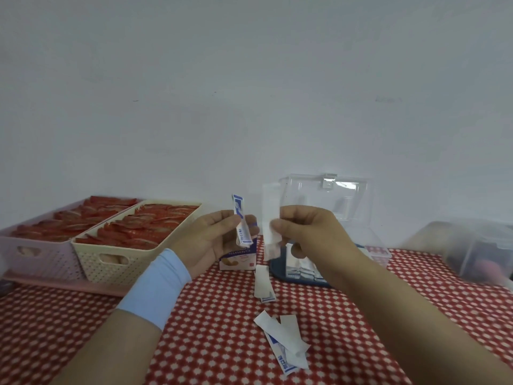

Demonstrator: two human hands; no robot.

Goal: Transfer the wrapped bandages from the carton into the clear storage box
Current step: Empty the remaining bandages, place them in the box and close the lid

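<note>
My left hand (213, 237) pinches an upright blue-and-white wrapped bandage (241, 220) above the small bandage carton (238, 261). Beside it, my right hand (308, 232) pinches a long white wrapped bandage (270, 218) held vertically. Behind my right hand stands the clear storage box (374, 245) with its lid (327, 195) raised; several wrapped bandages lie inside (302, 270). More wrapped bandages lie loose on the cloth: one (263, 283) in front of the box, several (286, 340) nearer me.
A cream basket (116, 259) and a pink basket (33, 254), both filled with red packets, stand at the left. A blurred translucent container (477, 251) sits at the right edge. The red-and-white checked tablecloth (208, 329) covers the table against a white wall.
</note>
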